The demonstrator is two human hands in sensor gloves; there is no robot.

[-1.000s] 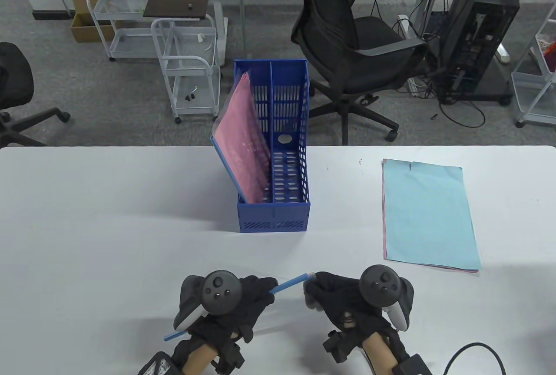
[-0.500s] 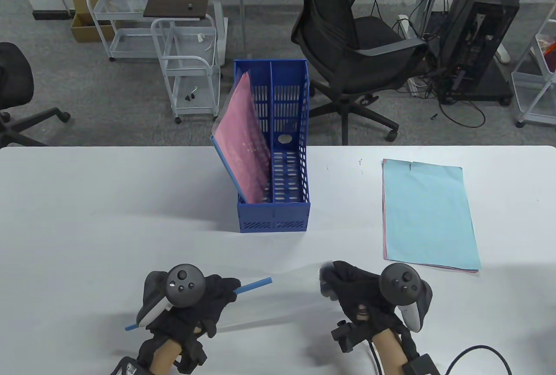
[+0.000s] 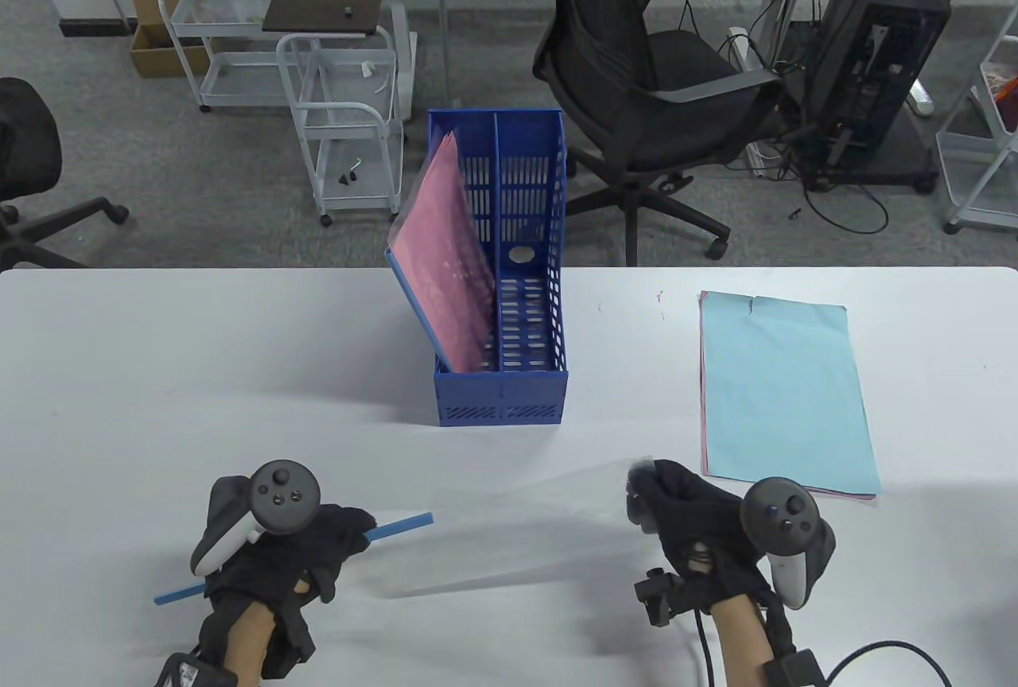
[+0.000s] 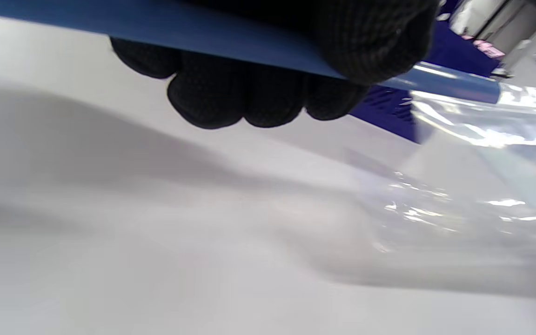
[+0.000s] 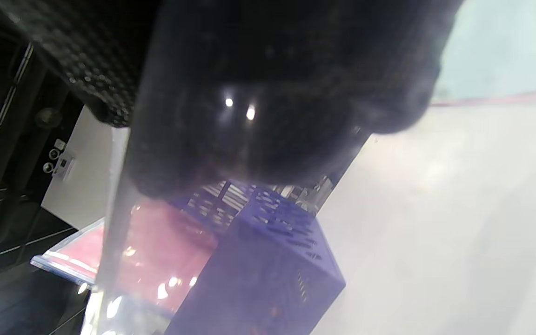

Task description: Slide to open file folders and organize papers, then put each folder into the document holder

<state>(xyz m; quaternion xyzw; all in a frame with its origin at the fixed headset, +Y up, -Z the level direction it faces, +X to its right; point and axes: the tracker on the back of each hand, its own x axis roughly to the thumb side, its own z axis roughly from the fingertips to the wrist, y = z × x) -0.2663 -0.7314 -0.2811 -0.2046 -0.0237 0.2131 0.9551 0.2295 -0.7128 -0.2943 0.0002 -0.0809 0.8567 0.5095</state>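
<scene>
Both hands work near the front edge of the table (image 3: 159,369), well apart.

Left hand (image 3: 290,552) is curled round a blue slide bar (image 3: 402,524); right hand (image 3: 684,516) pinches the corner of a clear folder sleeve (image 3: 517,536) stretched between them. Behind stands the blue document holder (image 3: 501,393) with a pink folder (image 3: 445,265) in its left compartment. Light-blue papers (image 3: 783,393) lie to the right.

From where I stand, nothing here can be read. The blue document holder (image 3: 501,393) carries no label that I can make out, the light blue papers (image 3: 783,393) show a blank face, and the trackers on the hands show only plain buttons. A small white plate in the right wrist view is too blurred to read.
</scene>
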